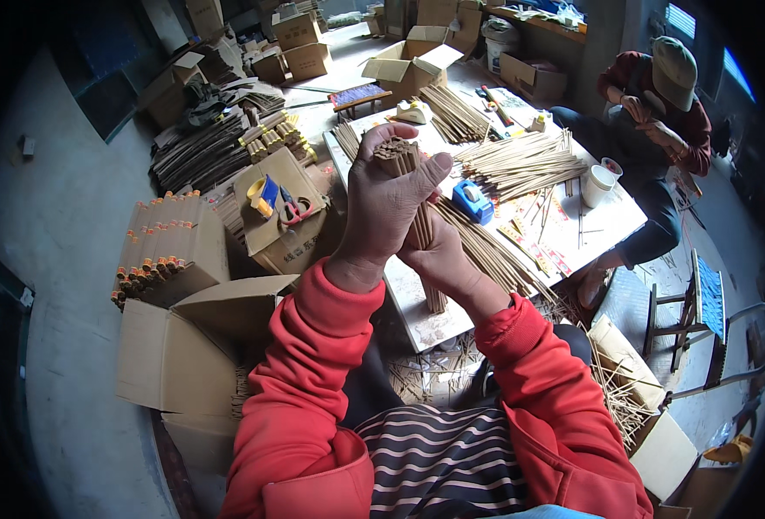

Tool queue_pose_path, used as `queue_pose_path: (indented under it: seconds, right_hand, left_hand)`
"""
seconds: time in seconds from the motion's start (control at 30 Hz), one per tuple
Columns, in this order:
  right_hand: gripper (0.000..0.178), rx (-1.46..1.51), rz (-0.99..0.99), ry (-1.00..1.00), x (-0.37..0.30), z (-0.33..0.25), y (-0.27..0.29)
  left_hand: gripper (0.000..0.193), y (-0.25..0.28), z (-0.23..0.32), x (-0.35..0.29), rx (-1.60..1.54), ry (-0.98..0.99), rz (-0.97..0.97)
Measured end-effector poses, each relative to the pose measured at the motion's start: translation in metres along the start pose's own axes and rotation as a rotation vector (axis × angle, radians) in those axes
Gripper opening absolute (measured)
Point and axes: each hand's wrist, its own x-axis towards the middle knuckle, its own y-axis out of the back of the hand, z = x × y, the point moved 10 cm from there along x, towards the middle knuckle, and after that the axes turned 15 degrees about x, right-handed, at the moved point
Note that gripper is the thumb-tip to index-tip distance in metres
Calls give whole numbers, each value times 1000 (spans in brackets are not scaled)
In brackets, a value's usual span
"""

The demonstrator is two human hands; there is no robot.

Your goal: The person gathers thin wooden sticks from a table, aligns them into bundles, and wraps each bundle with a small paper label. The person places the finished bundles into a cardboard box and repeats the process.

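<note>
Both my hands are closed round an upright bundle of thin brown incense sticks (421, 227). My left hand (374, 203) grips its upper part, with the thumb across the front near the top ends. Lower down, my right hand (441, 253) wraps the middle of the bundle. The bottom ends are at the near edge of the white table (421, 327). More loose incense sticks (486, 251) lie just right of my right hand, and a blue tape dispenser (472, 201) sits beyond them.
A spread pile of incense sticks (521, 164) and a white cup (598, 186) are on the table. Across it sits a person in a cap (675, 73). Open cartons flank me, left (196, 355) and right (629, 355). Scissors (296, 210) rest on a closed carton (283, 246).
</note>
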Motion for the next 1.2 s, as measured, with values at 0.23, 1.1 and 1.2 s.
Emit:
queue_pose_path:
  seconds: [0.23,1.1,1.2]
  right_hand:
    - [32,-11,-53,94,-3,-6,-1]
    - [24,86,28,92,9,16,-5]
    - [26,-23,-49,-90,6,36,-3]
  left_hand:
    - [19,-5,21,-5,-20,-53,19]
    - [32,16,-23,-1,-94,15,105]
    - [10,10,-27,-11,-105,103,101]
